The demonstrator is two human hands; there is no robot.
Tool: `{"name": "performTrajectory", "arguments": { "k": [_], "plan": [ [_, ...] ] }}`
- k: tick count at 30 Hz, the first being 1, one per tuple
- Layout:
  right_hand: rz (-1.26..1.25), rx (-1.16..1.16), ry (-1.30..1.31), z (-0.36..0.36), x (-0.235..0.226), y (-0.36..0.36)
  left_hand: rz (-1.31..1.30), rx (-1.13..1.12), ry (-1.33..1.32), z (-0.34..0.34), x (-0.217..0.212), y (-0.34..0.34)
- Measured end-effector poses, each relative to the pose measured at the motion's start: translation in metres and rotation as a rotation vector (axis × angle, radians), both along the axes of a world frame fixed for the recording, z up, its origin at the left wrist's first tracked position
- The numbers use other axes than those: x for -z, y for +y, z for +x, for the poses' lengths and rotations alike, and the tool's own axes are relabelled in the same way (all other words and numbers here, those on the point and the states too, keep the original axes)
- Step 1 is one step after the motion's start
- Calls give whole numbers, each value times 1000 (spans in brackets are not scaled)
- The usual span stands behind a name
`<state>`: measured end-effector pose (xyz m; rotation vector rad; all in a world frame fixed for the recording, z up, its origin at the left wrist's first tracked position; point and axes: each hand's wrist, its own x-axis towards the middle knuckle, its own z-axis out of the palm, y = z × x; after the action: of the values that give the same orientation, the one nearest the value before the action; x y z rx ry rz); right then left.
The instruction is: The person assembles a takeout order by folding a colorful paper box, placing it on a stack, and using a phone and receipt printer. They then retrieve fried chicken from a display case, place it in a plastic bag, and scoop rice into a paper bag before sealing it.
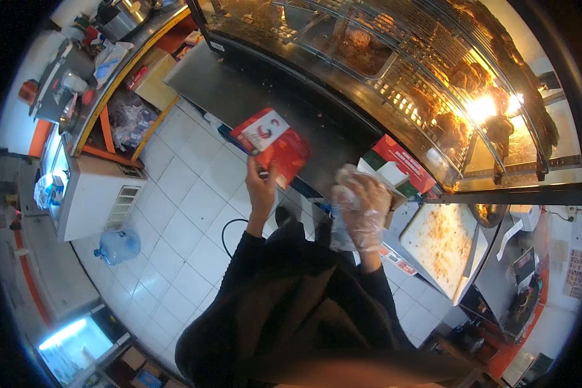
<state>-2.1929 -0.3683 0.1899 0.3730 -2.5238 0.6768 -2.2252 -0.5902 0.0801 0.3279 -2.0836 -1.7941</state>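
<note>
My bare left hand (pixel 262 192) grips the lower edge of a flat red packet (pixel 287 152) with a white printed panel, thumb and fingers closed on it. The packet is held over the edge of a dark metal counter (pixel 265 84). A clear, crinkled plastic glove covers my right hand (pixel 362 205), and loose plastic hangs at its wrist. Blur and the plastic hide how its fingers are set and whether anything is in them. Just beyond that hand lies a red, green and white cardboard box (pixel 404 163).
A lit glass warming cabinet (pixel 381 84) with roasted meat on racks stands ahead. To the right, a stained white cutting board (pixel 436 242) carries a long knife (pixel 470 258). A blue water jug (pixel 118 247) lies on the tiled floor (pixel 181 200). Shelving (pixel 119 123) stands left.
</note>
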Motion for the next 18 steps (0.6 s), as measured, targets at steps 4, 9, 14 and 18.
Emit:
{"name": "performTrajectory", "arguments": {
  "k": [4, 9, 14, 18],
  "plan": [
    [-24, -31, -402, -18, -15, -53, -439, 294, 84, 17, -64, 19],
    [-211, 44, -268, -12, 18, -32, -566, 628, 261, 8, -81, 25],
    [-429, -25, -333, 25, 58, -7, -768, 278, 313, -19, -71, 49],
    [-45, -112, -253, 56, 23, 34, -421, 355, 105, -64, -87, 63]
  ]
}}
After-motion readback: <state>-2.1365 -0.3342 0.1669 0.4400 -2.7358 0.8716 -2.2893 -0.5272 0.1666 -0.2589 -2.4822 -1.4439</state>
